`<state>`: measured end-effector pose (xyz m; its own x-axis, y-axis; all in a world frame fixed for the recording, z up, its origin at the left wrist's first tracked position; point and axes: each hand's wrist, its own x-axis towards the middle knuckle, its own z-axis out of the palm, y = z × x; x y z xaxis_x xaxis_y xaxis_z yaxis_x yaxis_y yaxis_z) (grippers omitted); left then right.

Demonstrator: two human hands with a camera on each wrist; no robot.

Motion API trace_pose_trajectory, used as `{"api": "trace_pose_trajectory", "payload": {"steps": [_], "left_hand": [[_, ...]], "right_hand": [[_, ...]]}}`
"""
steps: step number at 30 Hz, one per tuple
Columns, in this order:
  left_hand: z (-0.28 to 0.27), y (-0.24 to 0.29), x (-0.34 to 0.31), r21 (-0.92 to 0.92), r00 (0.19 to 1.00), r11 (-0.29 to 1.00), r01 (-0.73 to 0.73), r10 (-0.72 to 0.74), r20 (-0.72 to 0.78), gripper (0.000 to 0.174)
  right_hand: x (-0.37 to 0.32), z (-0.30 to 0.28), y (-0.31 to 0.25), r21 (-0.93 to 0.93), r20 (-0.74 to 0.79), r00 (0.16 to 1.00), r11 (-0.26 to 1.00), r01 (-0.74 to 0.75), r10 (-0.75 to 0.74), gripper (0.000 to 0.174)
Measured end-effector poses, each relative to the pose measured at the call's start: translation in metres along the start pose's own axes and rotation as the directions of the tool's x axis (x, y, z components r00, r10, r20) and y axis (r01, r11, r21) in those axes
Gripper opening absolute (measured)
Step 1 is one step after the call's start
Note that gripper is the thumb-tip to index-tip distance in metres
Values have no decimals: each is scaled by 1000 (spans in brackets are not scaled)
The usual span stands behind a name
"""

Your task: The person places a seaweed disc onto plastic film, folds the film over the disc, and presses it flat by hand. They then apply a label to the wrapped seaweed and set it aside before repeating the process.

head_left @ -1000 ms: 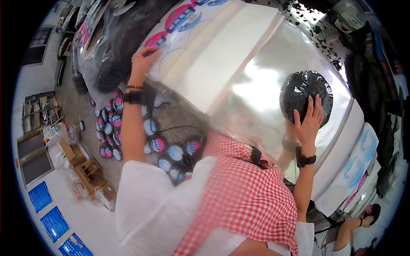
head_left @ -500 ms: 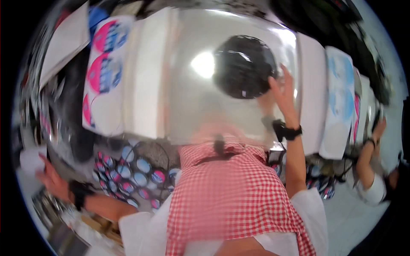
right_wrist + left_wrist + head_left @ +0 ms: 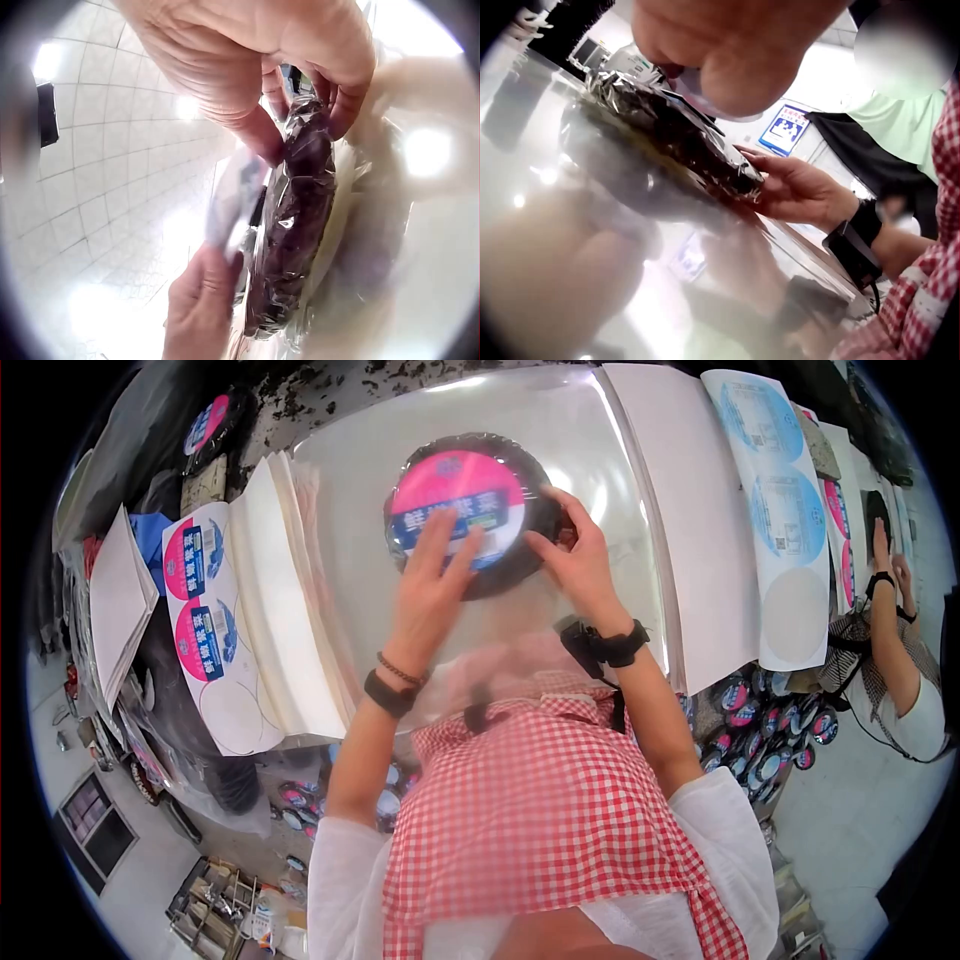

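Observation:
A round black cake of dried seaweed [image 3: 541, 518] in clear film lies on the shiny metal tabletop [image 3: 345, 500]. My right hand [image 3: 583, 565] grips its right edge between thumb and fingers; the right wrist view shows the crinkled film on the cake's side [image 3: 292, 217]. Over the cake, my left hand [image 3: 425, 605] holds a round pink, white and blue label [image 3: 455, 472] by its near part. From the right wrist, the label [image 3: 234, 199] looks tilted, partly away from the cake's face, with the left thumb [image 3: 214, 274] at its lower edge.
Left of the metal lie a label sheet [image 3: 205, 615] and a paper stack [image 3: 285, 585]; blue round labels [image 3: 787, 510] are on a sheet at right. Another labelled cake [image 3: 212, 425] sits at upper left. Many labelled cakes [image 3: 770, 735] lie below the table. Another person's arm [image 3: 895, 645] shows at right.
My left hand has gone from the label sheet, out to the far left with a pale piece, then in over the cake with the label. My right hand has moved from the cake's top to its edge.

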<state>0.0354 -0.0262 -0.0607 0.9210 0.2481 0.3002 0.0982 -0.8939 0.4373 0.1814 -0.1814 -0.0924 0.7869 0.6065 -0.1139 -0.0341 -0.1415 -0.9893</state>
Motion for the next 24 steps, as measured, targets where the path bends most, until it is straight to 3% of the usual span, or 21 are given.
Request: {"api": "trace_pose_trajectory", "payload": {"steps": [2, 5, 6, 9, 10, 11, 12, 13, 14, 15, 16, 17, 18, 19, 20, 21, 22, 23, 24], "left_hand": [[7, -1, 2, -52, 993, 998, 44, -38, 109, 47], [-24, 25, 13, 210, 937, 977, 32, -102, 334, 45], [-27, 24, 20, 253, 919, 967, -33, -70, 388, 51], [16, -14, 43, 320, 976, 934, -158, 98, 196, 52], [4, -12, 47, 251, 976, 968, -21, -35, 216, 57], [1, -25, 45, 115, 958, 966, 233, -249, 146, 60], [5, -48, 38, -51, 892, 895, 443, -435, 120, 63], [11, -77, 21, -85, 863, 859, 504, -499, 72, 64], [29, -112, -2, -330, 903, 845, 420, -425, 60, 62], [-20, -59, 14, -766, 859, 469, 439, -468, 206, 57], [-44, -41, 8, -908, 797, 142, 395, -544, 262, 55], [-62, -37, -1, -956, 776, 46, 289, -596, 206, 48], [-95, -16, -10, -923, 747, 219, 316, -657, 100, 44], [-118, -50, -46, -969, 955, -243, -31, -294, 43, 39], [-150, -35, -53, -767, 938, -545, -340, -257, -233, 34], [-183, -21, -60, -387, 848, -822, -417, -199, -492, 30], [-209, -44, -71, -264, 507, -944, -200, 131, -852, 46], [-216, -46, -69, -430, 507, -860, -275, 250, -825, 55], [-214, -41, -67, -658, 721, -662, -359, 250, -646, 64]], "right_hand": [[0, 0, 3, 1, -23, 999, 999, -39, 39, 59], [0, -3, 6, 70, -2, 999, 997, -35, 35, 59], [1, -3, 7, 77, -5, 1000, 997, -26, 26, 59], [-1, -5, 10, 54, 24, 999, 998, -38, 37, 58], [2, -8, 12, 25, 44, 997, 998, -58, 56, 58], [8, -11, 9, 2, 43, 997, 998, -70, 70, 58], [6, -14, -6, -16, 77, 970, 973, -229, 230, 59], [5, -14, -5, 21, 66, 989, 991, -134, 132, 59], [5, -14, -5, 56, 54, 998, 998, -37, 34, 60], [1, -14, -30, -19, 75, 997, 1000, -13, 15, 60], [-7, -11, -56, 71, 163, 986, 997, -34, 23, 60], [-15, -7, -84, 109, 228, 970, 992, 66, -89, 61], [-17, -7, -98, 220, 327, 928, 969, 109, -179, 60], [-24, -13, -129, 363, 403, 892, 930, 48, -203, 59], [-19, -22, -136, 274, 348, 901, 947, 166, -258, 60], [-4, -36, -139, 169, 299, 900, 946, 277, -317, 61], [21, -53, -134, 204, 192, 941, 949, 241, -280, 59], [52, -72, -123, 243, 90, 969, 948, 204, -231, 57], [85, -86, -112, 284, -87, 990, 950, 127, -107, 55]]}}
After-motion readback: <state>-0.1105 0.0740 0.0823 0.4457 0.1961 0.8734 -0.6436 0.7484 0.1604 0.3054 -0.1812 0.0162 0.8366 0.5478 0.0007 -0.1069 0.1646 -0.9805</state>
